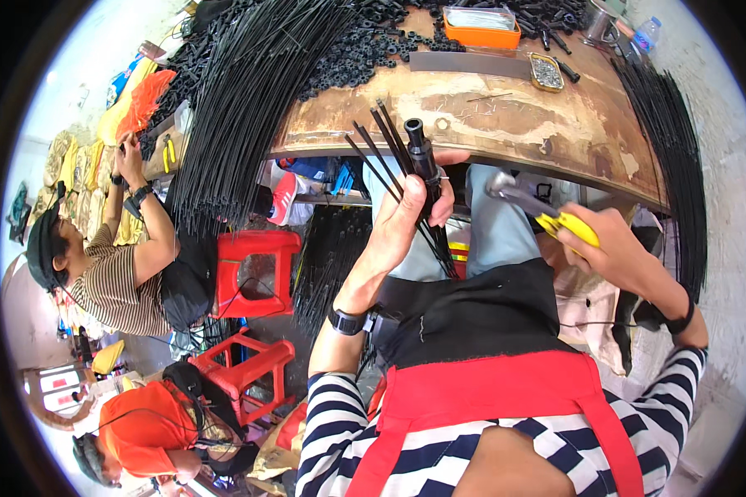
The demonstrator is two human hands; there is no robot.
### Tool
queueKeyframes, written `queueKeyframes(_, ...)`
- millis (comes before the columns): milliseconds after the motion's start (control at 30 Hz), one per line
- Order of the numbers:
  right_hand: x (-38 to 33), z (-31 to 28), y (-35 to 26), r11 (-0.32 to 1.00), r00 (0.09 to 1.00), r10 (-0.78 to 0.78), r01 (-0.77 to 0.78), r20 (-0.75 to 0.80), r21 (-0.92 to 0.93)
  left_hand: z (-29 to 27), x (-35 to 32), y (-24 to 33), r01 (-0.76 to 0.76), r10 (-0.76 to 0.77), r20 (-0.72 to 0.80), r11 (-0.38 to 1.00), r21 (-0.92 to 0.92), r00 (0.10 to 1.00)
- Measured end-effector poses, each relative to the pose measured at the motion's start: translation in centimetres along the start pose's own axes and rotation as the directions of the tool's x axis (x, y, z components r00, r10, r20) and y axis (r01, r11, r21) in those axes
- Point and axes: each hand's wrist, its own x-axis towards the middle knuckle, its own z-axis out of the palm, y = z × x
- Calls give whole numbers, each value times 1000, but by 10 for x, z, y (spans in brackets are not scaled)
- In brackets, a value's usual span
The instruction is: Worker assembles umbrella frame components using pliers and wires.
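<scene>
My left hand (408,217) is wrapped round several thin black rods (381,171) and a black tubular fitting (421,149). The fitting stands nearly upright with its hollow end on top, and the rods fan out beside it. Below my fingers the rods run down over my lap. To the right, my right hand (612,244) grips pliers with yellow handles (574,225). Their metal head points left toward the fitting, apart from it. What is pinched at the base of the fitting is hidden by my left fingers.
A worn wooden table (373,116) lies ahead, with a large bundle of black rods (232,108) over its left edge and another bundle (667,157) at right. Black fittings (365,50), an orange box (482,35) and a small tray of metal pieces (546,71) lie on it. Two people and red stools (257,265) are at left.
</scene>
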Motion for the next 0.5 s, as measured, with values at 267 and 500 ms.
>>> queueKeyframes(267, 6, 9, 2, 974, 973, -212, 203, -88, -102, 19, 0, 2, 68, -72, 15, 980, 186, 997)
queueKeyframes(500, 10, 21, 7, 978, 977, -205, 207, -50, 35, 12, 4, 3, 118, -120, 76, 992, 37, 990)
